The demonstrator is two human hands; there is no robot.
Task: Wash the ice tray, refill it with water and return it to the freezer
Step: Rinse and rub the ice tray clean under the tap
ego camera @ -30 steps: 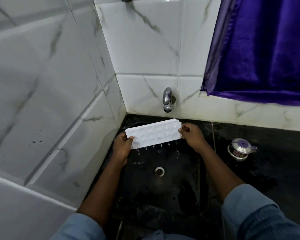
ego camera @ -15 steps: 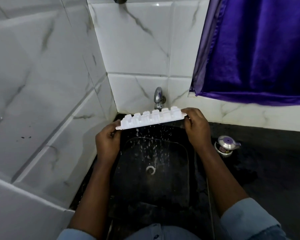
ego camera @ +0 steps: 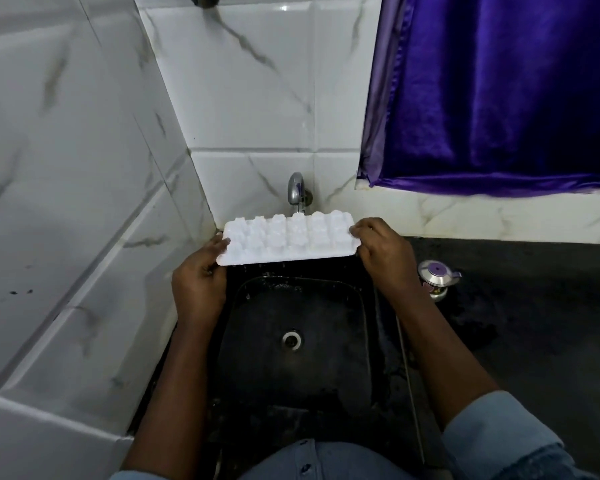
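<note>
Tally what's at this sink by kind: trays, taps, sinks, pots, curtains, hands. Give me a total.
ice tray: 1
tap: 1
sink: 1
steel pot: 1
purple curtain: 1
hands: 2, the left hand and the right hand, each gripping one end of the ice tray
Total: 7
A dark fitting cut off at the top edge is not counted.

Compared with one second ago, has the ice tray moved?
Yes. The ice tray has risen toward the tap: then it hung clear below the tap, now its far edge overlaps the tap's tip in view, cell bottoms facing up.
</note>
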